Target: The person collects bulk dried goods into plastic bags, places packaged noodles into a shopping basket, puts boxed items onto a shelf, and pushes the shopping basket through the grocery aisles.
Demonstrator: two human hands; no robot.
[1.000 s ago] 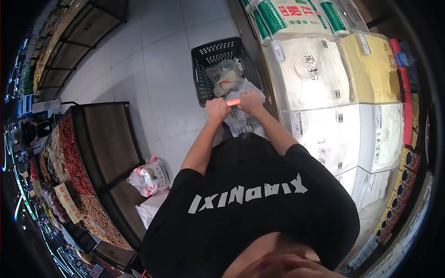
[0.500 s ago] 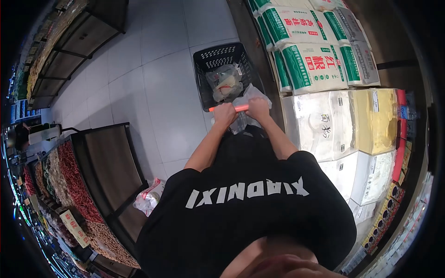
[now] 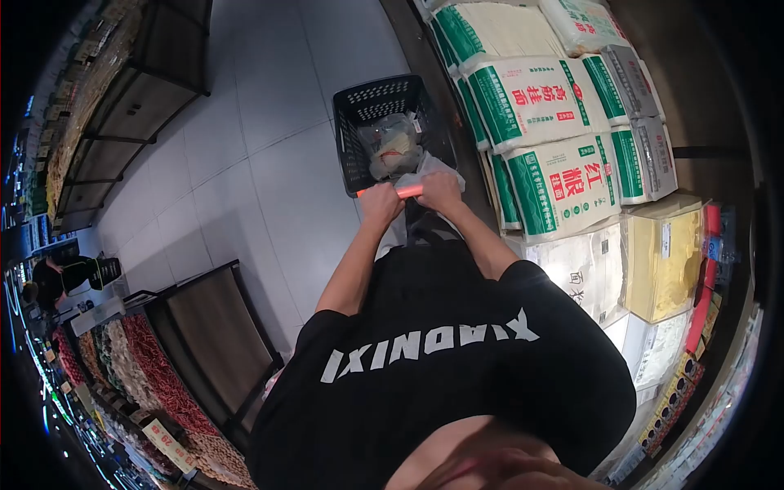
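Both of my hands are wrapped round the orange handle (image 3: 411, 191) at the near side of a black shopping basket (image 3: 351, 147) with perforated walls. My left hand (image 3: 381, 202) grips the handle's left part. Further right along it, my right hand (image 3: 439, 191) is closed too. Clear plastic bags (image 3: 390, 139) lie inside the basket, their contents hard to make out. A whitish plastic bag (image 3: 441, 166) bulges just beyond my right hand. What carries the basket underneath is hidden.
Stacked noodle packs (image 3: 563, 184) and clear flour bins (image 3: 665, 261) line the right side. To the left stands a display of dried goods (image 3: 155, 359), with a shelf unit (image 3: 155, 106) farther up. Another person (image 3: 61, 273) is at far left. Grey floor tiles (image 3: 269, 163) run between.
I have moved forward with the basket: the noodle packs and flour bins on the right sit lower in view. The white bag on the floor at left is now mostly hidden behind my body.
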